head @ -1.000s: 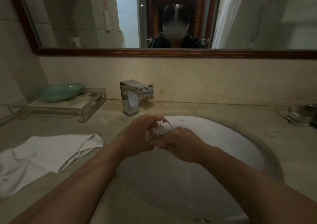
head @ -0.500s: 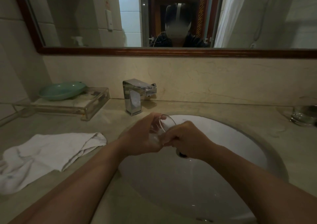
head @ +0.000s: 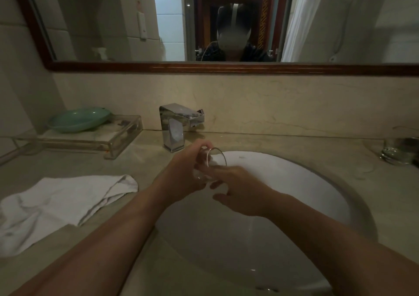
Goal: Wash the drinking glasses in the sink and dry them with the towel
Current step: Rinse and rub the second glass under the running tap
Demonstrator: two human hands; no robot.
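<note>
A clear drinking glass (head: pixel 215 158) is held tilted over the white sink (head: pixel 306 182), its rim facing right and away from me. My left hand (head: pixel 181 173) is wrapped around the glass from the left. Fingers of my right hand (head: pixel 240 189) rest spread against the glass's lower side. A second glass (head: pixel 398 151) stands on the counter at the far right. The white towel (head: pixel 56 205) lies crumpled on the counter to the left of the sink.
A chrome faucet (head: pixel 175 125) stands behind the sink's left edge; no water runs from it. A clear tray (head: pixel 90 137) with a green dish (head: pixel 78 117) sits at the back left. A mirror (head: pixel 204 23) hangs above the backsplash.
My right hand has loosened from the glass and its fingers have spread open. The glass has tipped a little more upright in my left hand.
</note>
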